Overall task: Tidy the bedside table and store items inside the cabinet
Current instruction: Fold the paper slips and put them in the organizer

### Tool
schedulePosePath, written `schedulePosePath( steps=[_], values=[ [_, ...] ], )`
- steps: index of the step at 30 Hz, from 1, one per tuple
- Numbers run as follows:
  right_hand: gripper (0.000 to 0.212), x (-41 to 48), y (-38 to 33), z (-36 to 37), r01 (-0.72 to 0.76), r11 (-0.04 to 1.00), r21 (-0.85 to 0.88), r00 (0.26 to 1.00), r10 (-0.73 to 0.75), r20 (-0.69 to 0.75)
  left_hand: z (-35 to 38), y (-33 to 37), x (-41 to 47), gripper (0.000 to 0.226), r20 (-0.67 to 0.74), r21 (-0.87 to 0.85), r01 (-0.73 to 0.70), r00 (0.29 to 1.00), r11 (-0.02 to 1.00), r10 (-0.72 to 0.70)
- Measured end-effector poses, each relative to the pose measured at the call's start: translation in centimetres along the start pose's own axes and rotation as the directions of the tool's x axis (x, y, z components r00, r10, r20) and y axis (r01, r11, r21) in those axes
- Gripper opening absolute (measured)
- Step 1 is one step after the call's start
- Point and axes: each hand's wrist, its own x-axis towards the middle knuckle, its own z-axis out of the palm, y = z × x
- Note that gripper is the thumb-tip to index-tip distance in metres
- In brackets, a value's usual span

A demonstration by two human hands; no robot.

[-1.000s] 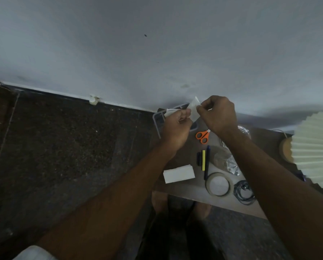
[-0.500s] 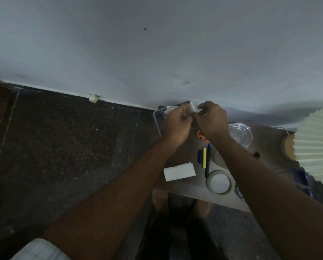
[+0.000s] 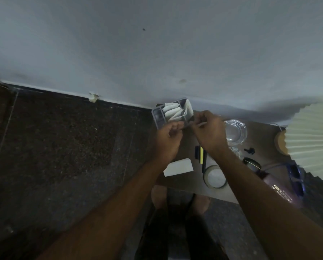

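A grey organiser (image 3: 158, 119) fills the far left corner of the bedside table (image 3: 190, 184), a glass ashtray (image 3: 234, 132) sits to its right, and a lampshade (image 3: 310, 141) overhangs the right end. The left hand (image 3: 168, 141) and the right hand (image 3: 211, 134) — pinching a thin pale strip (image 3: 202, 124) — block the gap before the organiser; pens (image 3: 201, 156), a white card (image 3: 178, 167) and a tape roll (image 3: 215, 177) crowd the near edge. The floor (image 3: 63, 147) leftward lies open.

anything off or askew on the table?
White packets in the grey organizer lean fanned at mixed angles, poking above its rim. The right hand pinches a thin pale strip nearby. Nothing looks spilled or broken.
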Motion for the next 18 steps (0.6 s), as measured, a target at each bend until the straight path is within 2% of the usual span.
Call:
schedulePosePath(
  steps=[2, 5, 10, 15, 18],
  values=[
    [0.008, -1.3, 0.4, 0.5, -0.015, 1.000, 0.008, 0.999, 0.015, 0.031, -0.5, -1.6, -0.7, 0.029, 0.009, 0.011, 0.041, 0.999, 0.999, -0.041],
    [0.005, -3.3, 1.4, 1.7, -0.026, 0.999, 0.023, 0.999, 0.025, 0.036, -1.2, -4.1, -1.8, 0.032, 0.007, 0.119, 0.120, 0.993, 0.986, -0.121],
    [0.003, -6.2, 3.6, 4.1, -0.054, 0.996, -0.067, 0.994, 0.059, 0.086, -2.6, -7.8, -3.4, 0.029, -0.058, 0.244, 0.252, 0.968, 0.936, -0.246],
    [0.008, -8.5, 5.9, 6.5, -0.058, 0.984, -0.170, 0.983, 0.086, 0.164, -4.2, -9.8, -4.1, 0.028, -0.034, 0.352, 0.252, 0.966, 0.902, -0.256],
    [0.019, -9.4, 7.1, 7.5, -0.067, 0.957, -0.283, 0.974, 0.125, 0.190, -4.7, -10.4, -4.1, 0.026, -0.005, 0.383, 0.231, 0.969, 0.894, -0.248]
  ],
)
